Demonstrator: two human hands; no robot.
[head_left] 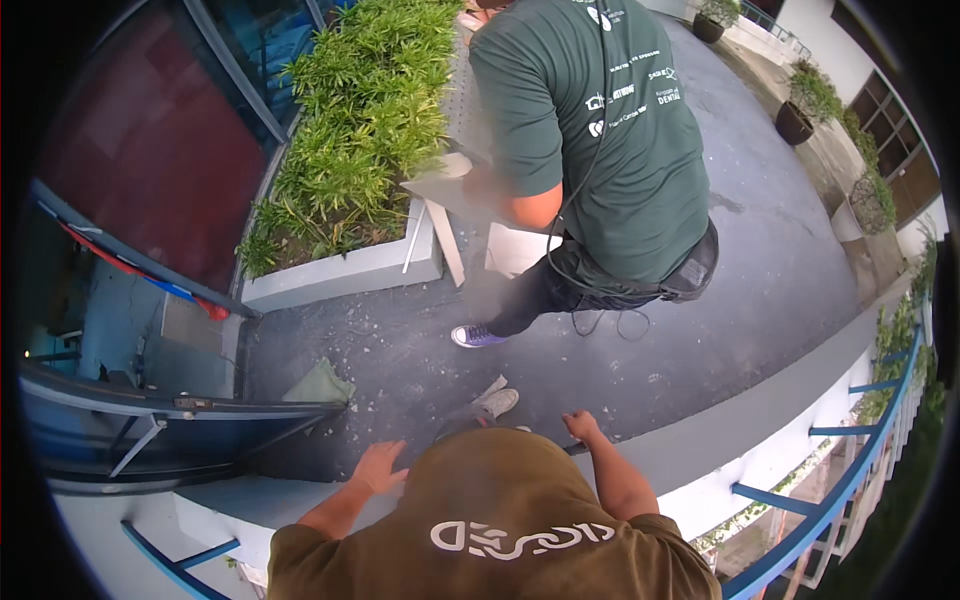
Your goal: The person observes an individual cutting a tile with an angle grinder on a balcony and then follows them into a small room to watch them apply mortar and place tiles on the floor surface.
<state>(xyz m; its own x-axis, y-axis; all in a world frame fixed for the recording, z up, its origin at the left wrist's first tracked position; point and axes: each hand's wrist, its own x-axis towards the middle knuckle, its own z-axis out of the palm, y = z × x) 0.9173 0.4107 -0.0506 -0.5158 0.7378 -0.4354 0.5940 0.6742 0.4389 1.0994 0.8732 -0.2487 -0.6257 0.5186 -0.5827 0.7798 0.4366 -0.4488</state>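
Note:
My left hand [380, 467] is held out beside my body with its fingers apart and holds nothing. My right hand [580, 427] is curled closed on the other side. A small dark shape shows just below it, and what it grips, if anything, is hidden. One of my shoes [497, 402] stands on the grey floor ahead. In front, a person in a dark green shirt [630, 160] bends over a pale board [440, 178] beside a planter. Their forearm is blurred, and a dark cable [583, 195] runs down their back.
A white-edged planter [350, 280] with green shrubs [365, 110] lies ahead left. An open blue-framed glass door [160, 430] is at left, with a greenish cloth [320, 384] by its edge. Pale bits litter the grey floor [400, 345]. A blue railing [840, 500] curves along the right.

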